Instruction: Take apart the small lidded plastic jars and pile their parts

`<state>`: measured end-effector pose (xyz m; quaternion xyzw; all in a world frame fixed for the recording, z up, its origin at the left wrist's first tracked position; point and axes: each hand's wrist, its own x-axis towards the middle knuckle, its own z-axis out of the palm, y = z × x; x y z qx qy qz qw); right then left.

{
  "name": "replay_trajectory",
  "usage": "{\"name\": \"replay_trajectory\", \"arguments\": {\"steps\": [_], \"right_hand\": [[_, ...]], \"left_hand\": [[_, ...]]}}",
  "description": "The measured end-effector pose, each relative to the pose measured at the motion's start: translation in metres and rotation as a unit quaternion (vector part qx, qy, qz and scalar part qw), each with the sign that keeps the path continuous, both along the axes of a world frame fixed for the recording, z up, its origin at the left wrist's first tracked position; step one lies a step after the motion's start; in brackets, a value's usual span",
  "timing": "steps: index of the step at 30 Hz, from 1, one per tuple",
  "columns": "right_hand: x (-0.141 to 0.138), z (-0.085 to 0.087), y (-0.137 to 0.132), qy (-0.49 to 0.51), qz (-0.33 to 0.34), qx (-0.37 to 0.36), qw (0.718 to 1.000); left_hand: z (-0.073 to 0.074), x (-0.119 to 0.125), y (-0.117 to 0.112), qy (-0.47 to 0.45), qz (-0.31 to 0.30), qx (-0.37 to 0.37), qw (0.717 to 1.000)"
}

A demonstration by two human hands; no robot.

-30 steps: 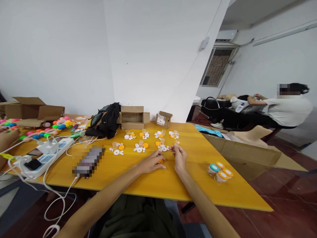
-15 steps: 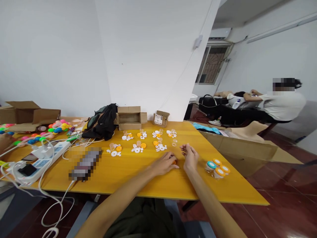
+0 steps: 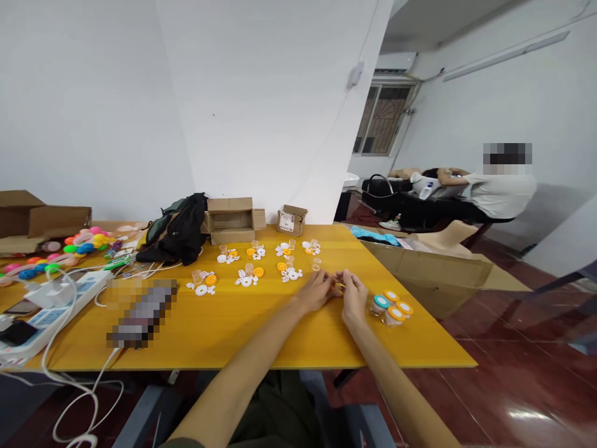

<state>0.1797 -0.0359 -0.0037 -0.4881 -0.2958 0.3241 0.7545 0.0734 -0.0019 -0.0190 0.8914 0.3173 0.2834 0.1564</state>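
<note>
My left hand (image 3: 315, 291) and my right hand (image 3: 354, 294) meet over the yellow table (image 3: 261, 336), fingers curled together around a small orange piece (image 3: 336, 287) between them. Just right of my right hand stand three small clear jars (image 3: 388, 307) with teal and orange lids. Beyond my hands lie several little groups of white and orange plastic parts (image 3: 254, 267) with small clear cups.
Two open cardboard boxes (image 3: 231, 219) and a black bag (image 3: 180, 229) sit at the table's back edge. A power strip with cables (image 3: 44, 305), coloured balls (image 3: 79, 244) and a blurred item (image 3: 140, 305) lie left. A large cardboard sheet (image 3: 433, 267) leans right; a person (image 3: 494, 193) sits beyond.
My view has swung right, shifting everything leftward. My left hand lifted the orange piece off the table and both hands came together around it, near the jars.
</note>
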Motion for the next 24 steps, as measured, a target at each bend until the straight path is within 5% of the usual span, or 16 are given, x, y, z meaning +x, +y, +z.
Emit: {"name": "replay_trajectory", "arguments": {"steps": [10, 24], "right_hand": [[0.013, -0.007, -0.002, -0.115, 0.031, -0.013, 0.993], [0.019, -0.022, 0.003, -0.285, 0.019, -0.03, 0.958]], "left_hand": [[0.003, 0.011, 0.012, -0.022, 0.005, -0.033, 0.999], [0.007, -0.017, -0.01, -0.12, -0.021, -0.08, 0.989]]}}
